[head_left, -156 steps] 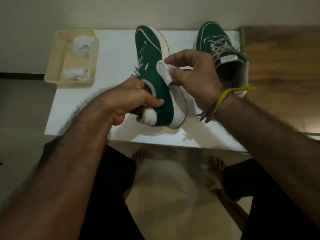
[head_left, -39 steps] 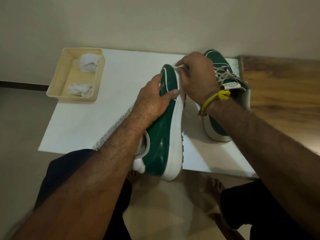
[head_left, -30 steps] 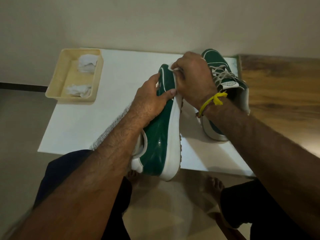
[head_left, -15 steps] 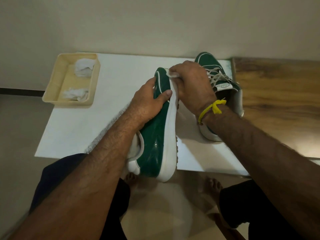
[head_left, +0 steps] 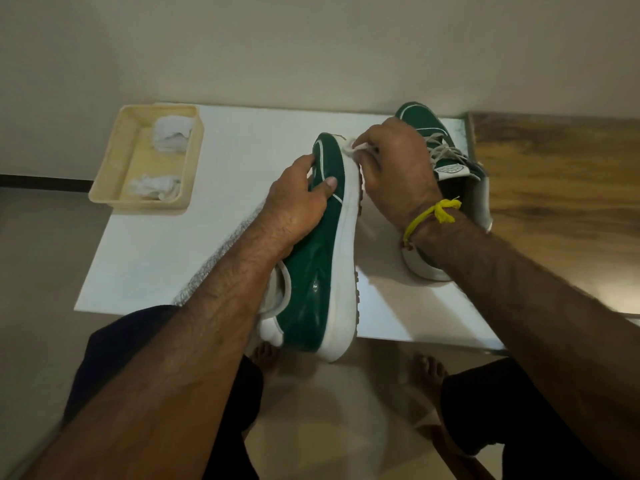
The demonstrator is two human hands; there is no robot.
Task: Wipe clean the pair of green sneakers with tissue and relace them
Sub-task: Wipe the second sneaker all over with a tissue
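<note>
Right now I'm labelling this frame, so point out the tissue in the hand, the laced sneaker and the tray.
tissue (head_left: 350, 147), head view, wad showing beyond the fingers
laced sneaker (head_left: 423, 122), head view, green toe
tray (head_left: 110, 167), head view, left wall

The held sneaker (head_left: 313, 271) has a glossy green upper that catches the light like smooth coated leather or plastic, with a matt off-white rubber sole. The tissue (head_left: 351, 148) pinched in the right hand (head_left: 394, 174) is soft crumpled white paper. The second sneaker (head_left: 440, 161), near the counter's far right corner, looks duller, with woven cloth laces. The counter (head_left: 221, 237) is smooth matt white. At its far left corner sits a cream plastic tray (head_left: 114, 174) holding crumpled tissues (head_left: 171, 135). Beside the counter's right edge lies grained wood (head_left: 554, 188) with slight sheen. A yellow cloth thread (head_left: 433, 213) circles the right wrist.
</note>
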